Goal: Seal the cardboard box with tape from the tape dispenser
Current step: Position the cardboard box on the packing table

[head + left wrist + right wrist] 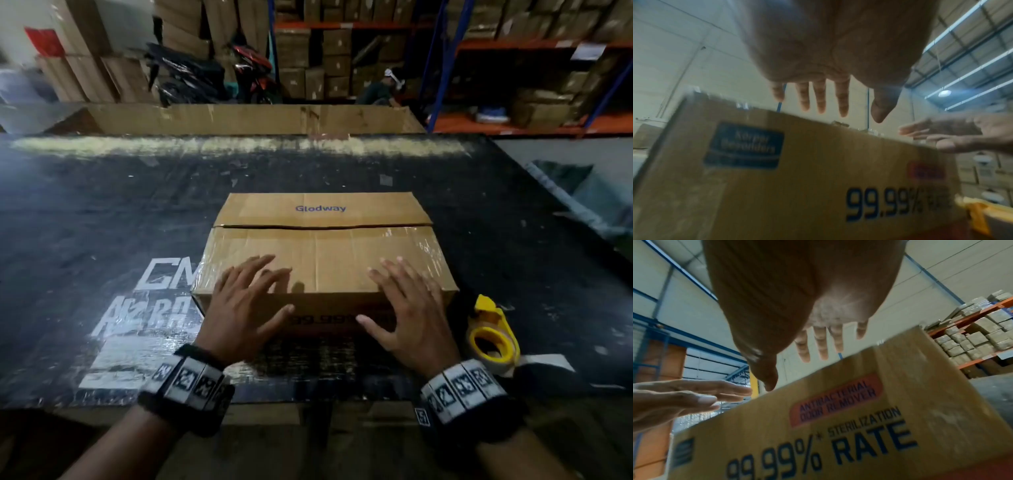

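box: brown cardboard box (318, 253) printed "glodway", flaps closed, seam visible across the top, near the bench's (102, 212) front edge
left hand (239, 308): fingers spread, above the box's near edge, holding nothing
right hand (407, 308): fingers spread likewise, holding nothing
dispenser: yellow plastic tape dispenser (493, 332) just right of the box, untouched

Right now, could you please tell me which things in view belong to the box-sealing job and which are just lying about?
Belonging to the job:
brown cardboard box, seam still open
yellow tape dispenser, beside the box
left hand and right hand, both open above the box

Lying about:
large flattened cardboard sheet
parked black motorbike
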`<state>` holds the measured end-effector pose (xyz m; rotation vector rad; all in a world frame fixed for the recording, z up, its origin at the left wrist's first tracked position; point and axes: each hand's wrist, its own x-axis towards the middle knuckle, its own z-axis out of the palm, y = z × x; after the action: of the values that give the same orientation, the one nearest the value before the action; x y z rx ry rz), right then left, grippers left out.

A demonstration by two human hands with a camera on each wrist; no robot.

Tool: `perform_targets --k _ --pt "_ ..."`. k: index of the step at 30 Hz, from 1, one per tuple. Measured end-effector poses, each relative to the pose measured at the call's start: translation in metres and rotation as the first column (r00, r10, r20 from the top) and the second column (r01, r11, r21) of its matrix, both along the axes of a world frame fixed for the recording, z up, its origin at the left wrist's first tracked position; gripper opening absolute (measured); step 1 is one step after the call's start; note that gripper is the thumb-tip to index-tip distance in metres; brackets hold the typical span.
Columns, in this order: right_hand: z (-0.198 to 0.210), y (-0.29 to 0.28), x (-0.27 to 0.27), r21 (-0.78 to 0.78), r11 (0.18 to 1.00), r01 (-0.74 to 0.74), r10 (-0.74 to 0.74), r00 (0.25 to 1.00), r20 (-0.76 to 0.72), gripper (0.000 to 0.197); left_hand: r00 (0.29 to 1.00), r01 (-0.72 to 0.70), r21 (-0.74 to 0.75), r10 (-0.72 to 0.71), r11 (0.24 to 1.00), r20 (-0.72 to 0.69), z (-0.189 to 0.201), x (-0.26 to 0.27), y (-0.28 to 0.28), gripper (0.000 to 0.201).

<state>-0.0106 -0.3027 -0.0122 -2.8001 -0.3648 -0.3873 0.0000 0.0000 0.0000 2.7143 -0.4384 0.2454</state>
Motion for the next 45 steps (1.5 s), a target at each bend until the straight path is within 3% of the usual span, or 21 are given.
perform_targets --k 3,6,10,14,17,22,26,32,35,37,42,45 --pt "-0.007 0.002 0.006 -0.069 0.996 0.048 -0.052 0.997 -0.064 0.072 0.997 -0.06 0.178 0.067 0.982 -0.034 -0.011 0.01 -0.006 0.071" --pt "-0.013 0.003 0.005 -0.08 0.996 0.041 -0.044 0.998 -0.043 0.069 0.997 -0.07 0.205 0.073 0.976 -0.007 -0.02 0.008 -0.007 0.071" --pt "-0.005 0.001 0.017 0.018 0.997 0.072 -0.072 0.997 0.002 0.055 0.994 -0.098 0.152 0.103 0.983 -0.023 -0.01 0.01 -0.009 0.066" --pt "-0.011 0.005 0.021 0.004 0.993 0.115 -0.115 0.993 0.03 0.046 0.988 -0.119 0.038 0.122 0.992 -0.096 0.013 0.032 -0.024 0.06" --pt "-0.011 0.006 0.022 0.02 0.991 0.136 -0.136 0.99 0.027 0.044 0.993 -0.055 0.089 0.064 0.995 -0.102 0.022 0.064 -0.049 0.067" --pt "-0.003 0.002 0.022 -0.004 0.994 0.112 -0.112 0.994 0.002 0.045 0.965 0.045 0.211 0.012 0.976 -0.263 0.013 0.108 -0.082 0.082" --pt "0.025 -0.013 0.048 0.041 0.997 0.07 -0.066 0.994 -0.092 0.042 0.979 0.045 0.281 0.014 0.959 -0.205 0.001 0.106 -0.083 0.081" --pt "0.044 -0.057 0.114 -0.133 0.985 0.112 -0.151 0.931 -0.334 0.074 0.972 0.027 0.279 0.04 0.96 -0.233 0.005 0.107 -0.087 0.078" --pt "0.031 -0.06 0.119 -0.195 0.977 0.086 -0.157 0.91 -0.383 0.076 0.964 -0.016 0.239 0.079 0.971 -0.254 0.009 0.107 -0.099 0.075" --pt "0.026 -0.059 0.118 -0.172 0.981 0.089 -0.149 0.916 -0.373 0.076 0.97 -0.016 0.208 0.066 0.978 -0.236 0.01 0.109 -0.118 0.076" --pt "0.023 -0.068 0.118 -0.054 0.997 0.059 -0.075 0.919 -0.386 0.073 0.96 0.152 0.159 -0.108 0.975 -0.259 0.011 0.111 -0.195 0.073" --pt "0.036 -0.101 0.128 0.27 0.958 0.093 0.045 0.885 -0.464 0.062 0.958 0.154 0.175 -0.104 0.972 -0.269 0.005 0.116 -0.215 0.069"
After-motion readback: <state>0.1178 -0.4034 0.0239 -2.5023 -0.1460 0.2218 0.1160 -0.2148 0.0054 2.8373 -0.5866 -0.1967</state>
